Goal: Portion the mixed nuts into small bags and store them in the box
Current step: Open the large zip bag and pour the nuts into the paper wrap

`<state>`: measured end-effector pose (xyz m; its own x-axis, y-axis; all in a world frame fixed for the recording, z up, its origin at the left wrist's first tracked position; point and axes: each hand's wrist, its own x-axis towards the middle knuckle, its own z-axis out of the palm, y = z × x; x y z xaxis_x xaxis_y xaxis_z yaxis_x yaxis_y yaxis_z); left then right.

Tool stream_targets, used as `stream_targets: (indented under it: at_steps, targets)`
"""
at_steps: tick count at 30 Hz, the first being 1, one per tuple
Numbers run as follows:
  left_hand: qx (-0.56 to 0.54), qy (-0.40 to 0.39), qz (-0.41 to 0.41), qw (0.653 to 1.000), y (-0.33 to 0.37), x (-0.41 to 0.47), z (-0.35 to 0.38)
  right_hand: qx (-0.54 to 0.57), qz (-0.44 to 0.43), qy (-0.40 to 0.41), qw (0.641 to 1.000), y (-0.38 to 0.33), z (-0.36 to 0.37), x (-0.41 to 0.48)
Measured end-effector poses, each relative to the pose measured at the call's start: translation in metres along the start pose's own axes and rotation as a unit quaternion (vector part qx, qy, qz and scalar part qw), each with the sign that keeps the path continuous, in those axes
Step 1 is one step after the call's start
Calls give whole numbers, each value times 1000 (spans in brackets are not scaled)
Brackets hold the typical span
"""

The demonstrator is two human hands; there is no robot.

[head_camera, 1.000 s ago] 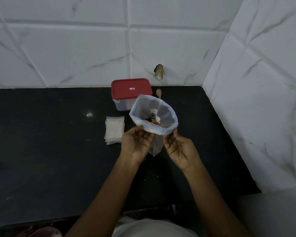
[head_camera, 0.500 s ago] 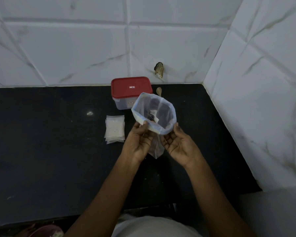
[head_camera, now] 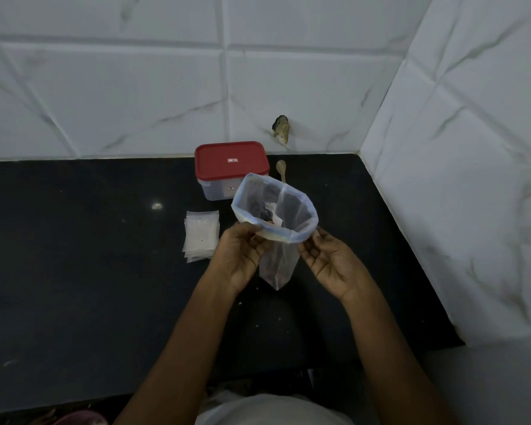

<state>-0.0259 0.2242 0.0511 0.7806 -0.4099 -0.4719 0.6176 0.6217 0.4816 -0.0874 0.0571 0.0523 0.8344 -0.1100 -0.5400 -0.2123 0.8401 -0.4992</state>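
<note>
Well, I am holding up a big clear plastic bag with a blue zip rim (head_camera: 292, 207) over the black stone counter (head_camera: 74, 271). The bag is hanging upright, and its mouth is gaping wide and round. Deep inside it, the mixed nuts (head_camera: 265, 213) are showing as dark and pale bits. It is too dim in there to tell one from another.

My left hand (head_camera: 242, 256) is gripping the near left part of the rim. Its fingers are curling in and pinching the plastic there. My right hand (head_camera: 331, 262) is sitting at the near right side of the bag, palm turned up. Its fingertips (head_camera: 307, 246) are touching the bag just under the rim. They are bending a little, but I cannot tell if they are pinching the plastic or only resting on it.

Past the bag, close to the white tiled wall (head_camera: 135, 102), the clear plastic box with a red lid (head_camera: 232, 161) is sitting on the counter. Its lid is on. Just to the right of the box, a small wooden spoon (head_camera: 281, 168) is lying down, partly hiding behind the bag's rim. To the left of my left hand, a flat pile of small clear bags (head_camera: 201, 234) is lying on the counter, apart from the box.
</note>
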Motion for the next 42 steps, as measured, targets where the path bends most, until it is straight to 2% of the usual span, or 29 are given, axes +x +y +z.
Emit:
stream_targets:
  at_steps: [4, 13, 19, 23, 26, 29, 35, 42]
  targets:
    - [12, 14, 13, 1000, -3, -1, 6, -15, 14, -26, 999, -2, 6, -4]
    - [-121, 27, -17, 992, -14, 0, 12, 46, -25, -34, 998, 13, 13, -7]
    - [-84, 62, -18, 994, -21, 1, 10, 47, -7, -12, 999, 24, 20, -9]
    - [-101, -14, 9, 995, -15, 2, -5, 59, -15, -17, 998, 23, 16, -7]
    - [-20, -1, 18, 1000, -11, -1, -8, 36, -22, -29, 999, 20, 14, -7]
    - [7, 20, 38, 999, -10, -2, -4, 14, -29, -49, 998, 20, 12, -6]
    - [-47, 32, -4, 998, -12, 0, -1, 12, -42, -78, 996, 24, 9, -2]
    - [-99, 5, 9, 995, -9, -6, 6, 47, -18, -72, 996, 27, 12, -3]
